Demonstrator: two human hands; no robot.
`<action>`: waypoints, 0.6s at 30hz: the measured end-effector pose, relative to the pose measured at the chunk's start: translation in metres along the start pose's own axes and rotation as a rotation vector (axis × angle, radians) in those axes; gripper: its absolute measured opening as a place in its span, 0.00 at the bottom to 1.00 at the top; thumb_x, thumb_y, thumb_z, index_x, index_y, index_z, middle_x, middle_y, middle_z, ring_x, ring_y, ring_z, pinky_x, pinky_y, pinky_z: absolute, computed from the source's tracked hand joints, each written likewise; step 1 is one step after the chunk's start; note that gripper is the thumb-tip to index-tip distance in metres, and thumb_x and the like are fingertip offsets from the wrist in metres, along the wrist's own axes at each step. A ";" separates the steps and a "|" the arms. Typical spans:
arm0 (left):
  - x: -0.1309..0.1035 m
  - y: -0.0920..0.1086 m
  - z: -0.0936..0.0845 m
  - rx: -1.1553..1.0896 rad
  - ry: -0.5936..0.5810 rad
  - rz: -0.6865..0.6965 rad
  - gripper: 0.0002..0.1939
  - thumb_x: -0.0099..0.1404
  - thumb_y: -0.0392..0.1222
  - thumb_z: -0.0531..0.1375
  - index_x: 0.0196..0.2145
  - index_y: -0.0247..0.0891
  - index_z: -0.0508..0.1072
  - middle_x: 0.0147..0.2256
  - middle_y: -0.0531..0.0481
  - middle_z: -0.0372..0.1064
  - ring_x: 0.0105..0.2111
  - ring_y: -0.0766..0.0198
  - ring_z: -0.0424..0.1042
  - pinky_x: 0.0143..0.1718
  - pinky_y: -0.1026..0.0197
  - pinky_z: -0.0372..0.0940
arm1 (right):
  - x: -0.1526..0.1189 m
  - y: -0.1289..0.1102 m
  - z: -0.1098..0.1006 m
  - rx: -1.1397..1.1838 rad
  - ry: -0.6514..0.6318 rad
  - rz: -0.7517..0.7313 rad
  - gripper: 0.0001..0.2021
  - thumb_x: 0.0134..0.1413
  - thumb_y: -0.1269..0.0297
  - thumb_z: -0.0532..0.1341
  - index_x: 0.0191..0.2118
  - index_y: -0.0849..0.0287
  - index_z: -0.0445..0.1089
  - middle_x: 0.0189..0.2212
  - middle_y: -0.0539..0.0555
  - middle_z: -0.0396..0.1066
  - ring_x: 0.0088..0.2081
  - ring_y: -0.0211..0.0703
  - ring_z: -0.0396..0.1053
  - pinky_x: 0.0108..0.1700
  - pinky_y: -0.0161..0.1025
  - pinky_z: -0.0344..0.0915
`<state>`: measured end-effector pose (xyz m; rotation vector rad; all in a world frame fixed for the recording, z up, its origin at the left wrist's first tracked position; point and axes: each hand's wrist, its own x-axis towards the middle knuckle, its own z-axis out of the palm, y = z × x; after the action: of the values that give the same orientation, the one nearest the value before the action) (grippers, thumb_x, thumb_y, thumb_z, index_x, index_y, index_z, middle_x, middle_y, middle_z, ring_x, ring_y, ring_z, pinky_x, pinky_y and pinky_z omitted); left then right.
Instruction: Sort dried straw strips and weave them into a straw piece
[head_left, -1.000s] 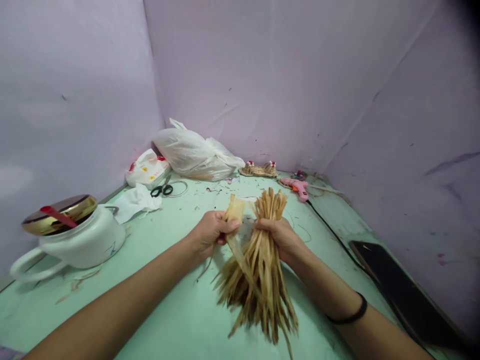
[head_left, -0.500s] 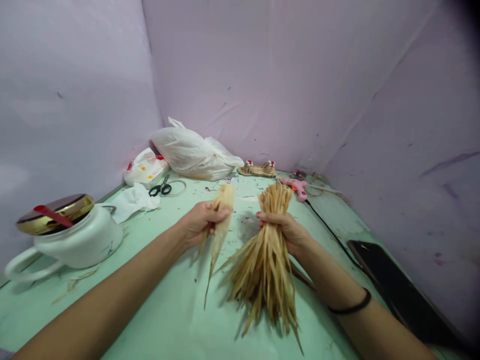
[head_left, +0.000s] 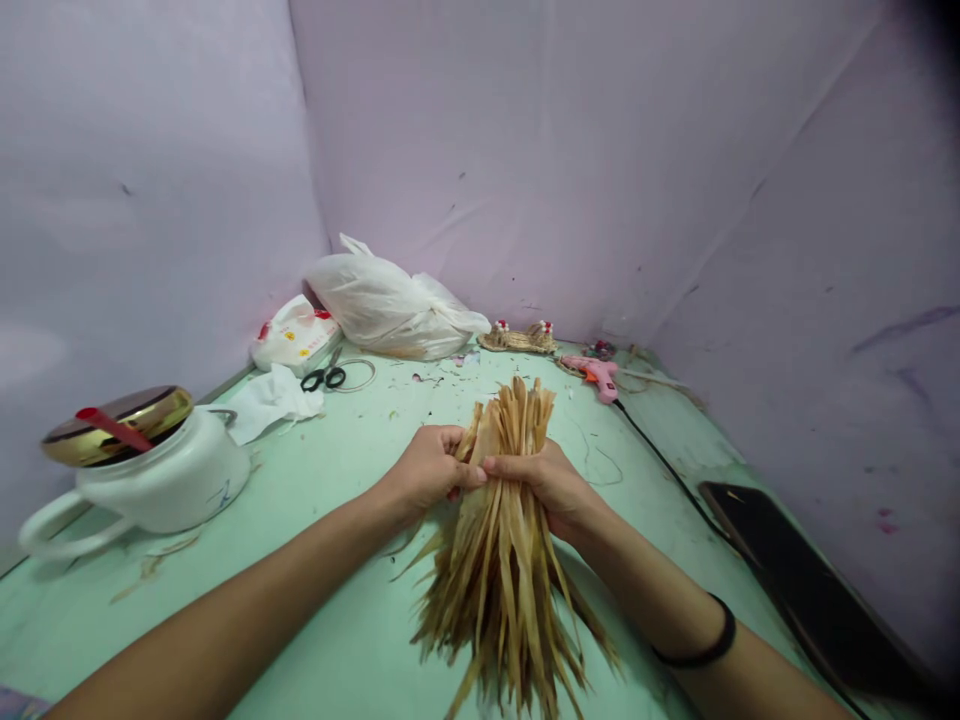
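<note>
A thick bundle of dried corn husk strips (head_left: 517, 540) stands fanned out over the table, pinched in near its upper end. My right hand (head_left: 551, 485) wraps around its neck from the right, thumb across the front. At the left side of the neck, my left hand (head_left: 442, 468) is closed on a pale husk strip (head_left: 480, 450) and presses it against the bundle. Both thumb tips nearly meet there. The fingers behind the bundle are hidden.
On the left stand a white mug (head_left: 169, 480) with a gold lid, crumpled tissue (head_left: 277, 400) and black-handled scissors (head_left: 324, 378). Farther back lie a white plastic bag (head_left: 394, 305) and a woven piece (head_left: 517, 338). A pink glue gun (head_left: 596, 375) and a phone (head_left: 795, 580) are on the right.
My left hand has moved right, bringing its husk strip from apart to against the bundle. My right hand has shifted the bundle left and slightly nearer.
</note>
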<state>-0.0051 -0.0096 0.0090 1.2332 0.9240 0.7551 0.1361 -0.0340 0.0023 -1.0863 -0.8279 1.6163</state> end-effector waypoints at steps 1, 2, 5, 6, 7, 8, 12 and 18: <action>0.000 0.000 -0.001 0.010 0.003 -0.012 0.09 0.39 0.35 0.62 0.17 0.35 0.62 0.13 0.59 0.55 0.14 0.74 0.53 0.15 0.69 0.49 | 0.000 0.000 0.000 -0.015 0.003 -0.007 0.12 0.30 0.73 0.66 0.29 0.64 0.71 0.22 0.55 0.74 0.24 0.48 0.71 0.31 0.45 0.68; 0.001 -0.001 -0.002 0.019 0.009 -0.018 0.09 0.40 0.37 0.62 0.16 0.35 0.62 0.13 0.58 0.55 0.14 0.74 0.53 0.15 0.68 0.49 | 0.001 0.001 -0.001 -0.028 0.007 -0.019 0.12 0.30 0.73 0.66 0.29 0.64 0.71 0.23 0.55 0.74 0.25 0.48 0.71 0.31 0.45 0.68; 0.002 -0.002 -0.003 0.045 0.039 -0.018 0.12 0.42 0.42 0.61 0.14 0.35 0.61 0.13 0.57 0.55 0.13 0.74 0.53 0.15 0.68 0.49 | 0.001 0.002 0.000 -0.058 0.054 -0.050 0.12 0.29 0.72 0.66 0.29 0.63 0.72 0.24 0.54 0.74 0.26 0.48 0.71 0.33 0.45 0.67; 0.002 -0.002 -0.002 0.056 0.051 -0.018 0.12 0.43 0.43 0.61 0.14 0.35 0.61 0.12 0.57 0.54 0.13 0.74 0.52 0.15 0.68 0.48 | 0.001 0.003 0.000 -0.067 0.062 -0.054 0.12 0.29 0.72 0.66 0.29 0.63 0.72 0.24 0.54 0.74 0.26 0.47 0.71 0.33 0.44 0.67; 0.002 -0.003 -0.002 0.066 0.061 -0.017 0.13 0.43 0.43 0.61 0.14 0.36 0.60 0.12 0.58 0.54 0.13 0.74 0.52 0.15 0.68 0.48 | 0.000 0.003 0.001 -0.074 0.064 -0.057 0.12 0.29 0.72 0.66 0.28 0.62 0.72 0.24 0.53 0.74 0.25 0.47 0.71 0.32 0.44 0.67; 0.002 -0.003 0.000 0.073 0.064 -0.016 0.13 0.43 0.43 0.61 0.14 0.36 0.60 0.12 0.58 0.53 0.13 0.74 0.51 0.15 0.68 0.48 | -0.001 0.003 0.002 -0.080 0.062 -0.062 0.12 0.29 0.73 0.65 0.28 0.62 0.72 0.23 0.53 0.74 0.25 0.47 0.71 0.31 0.43 0.67; 0.001 -0.007 0.004 0.049 0.022 -0.016 0.13 0.44 0.46 0.60 0.16 0.37 0.60 0.14 0.59 0.52 0.14 0.74 0.50 0.15 0.68 0.46 | -0.003 0.003 0.006 -0.071 0.010 -0.079 0.10 0.31 0.74 0.64 0.27 0.61 0.71 0.21 0.52 0.73 0.22 0.46 0.70 0.30 0.43 0.67; 0.005 -0.016 0.003 -0.073 -0.027 -0.060 0.14 0.43 0.47 0.62 0.18 0.35 0.62 0.14 0.58 0.53 0.13 0.75 0.50 0.15 0.68 0.45 | -0.002 0.005 0.003 -0.056 -0.010 -0.060 0.11 0.31 0.74 0.62 0.30 0.63 0.71 0.21 0.53 0.73 0.23 0.46 0.70 0.30 0.43 0.67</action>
<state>-0.0007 -0.0094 -0.0073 1.1447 0.8997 0.7168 0.1322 -0.0371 -0.0009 -1.0837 -0.9088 1.5576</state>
